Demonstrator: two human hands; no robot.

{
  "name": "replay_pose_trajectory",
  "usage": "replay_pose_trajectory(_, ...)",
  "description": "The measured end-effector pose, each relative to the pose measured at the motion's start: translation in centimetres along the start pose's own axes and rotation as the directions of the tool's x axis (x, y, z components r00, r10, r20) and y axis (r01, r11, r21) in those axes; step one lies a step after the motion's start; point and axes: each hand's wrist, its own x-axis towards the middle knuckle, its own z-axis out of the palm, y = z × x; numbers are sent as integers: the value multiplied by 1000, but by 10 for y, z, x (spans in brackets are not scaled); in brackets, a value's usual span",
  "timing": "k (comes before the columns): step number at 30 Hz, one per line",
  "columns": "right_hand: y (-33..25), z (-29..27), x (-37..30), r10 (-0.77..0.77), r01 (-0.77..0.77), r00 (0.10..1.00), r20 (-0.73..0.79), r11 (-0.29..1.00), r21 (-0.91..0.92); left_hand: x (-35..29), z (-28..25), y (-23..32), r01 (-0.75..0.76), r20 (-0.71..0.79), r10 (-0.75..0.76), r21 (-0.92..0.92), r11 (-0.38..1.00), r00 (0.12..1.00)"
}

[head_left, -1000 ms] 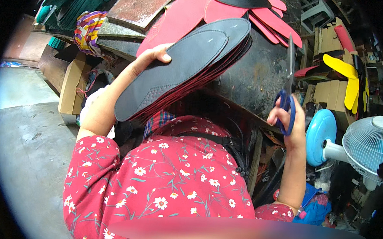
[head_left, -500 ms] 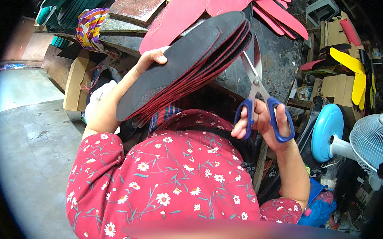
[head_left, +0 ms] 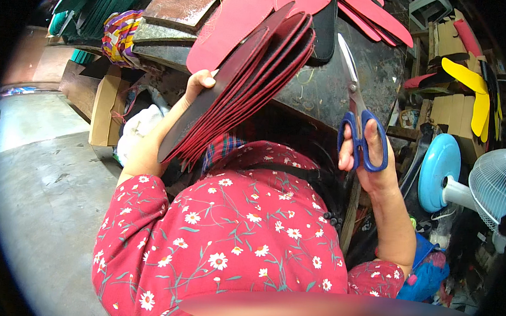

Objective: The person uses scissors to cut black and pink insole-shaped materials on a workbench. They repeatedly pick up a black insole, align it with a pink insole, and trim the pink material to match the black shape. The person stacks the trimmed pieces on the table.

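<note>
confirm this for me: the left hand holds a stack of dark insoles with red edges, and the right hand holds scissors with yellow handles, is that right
Not quite: the handles are blue, not yellow, as the head view shows. The left hand does hold a stack of dark insoles with red edges, and the right hand holds the scissors.

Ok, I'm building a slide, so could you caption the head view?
Left hand holds fanned dark soles; right hand holds blue-handled scissors.

A head-worn fisheye is looking down from close above; the floral shirt (head_left: 243, 235) is filling six o'clock, the tabletop (head_left: 378, 79) spanning twelve.
</note>
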Motion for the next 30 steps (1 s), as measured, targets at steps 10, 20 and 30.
replay_pose_trajectory(10,-4,4,-6,51,-34,883,467,998,-45,1,0,-7,-9,156,44,-216,976,987)
replay_pose_trajectory(20,-29,7,-25,123,-110,833,540,992,-56,5,-1,-8,-42,156,65,-145,988,986)
replay_pose_trajectory(30,-16,5,-22,103,-211,886,453,958,194,2,-1,-7,-44,-128,50,49,998,990)
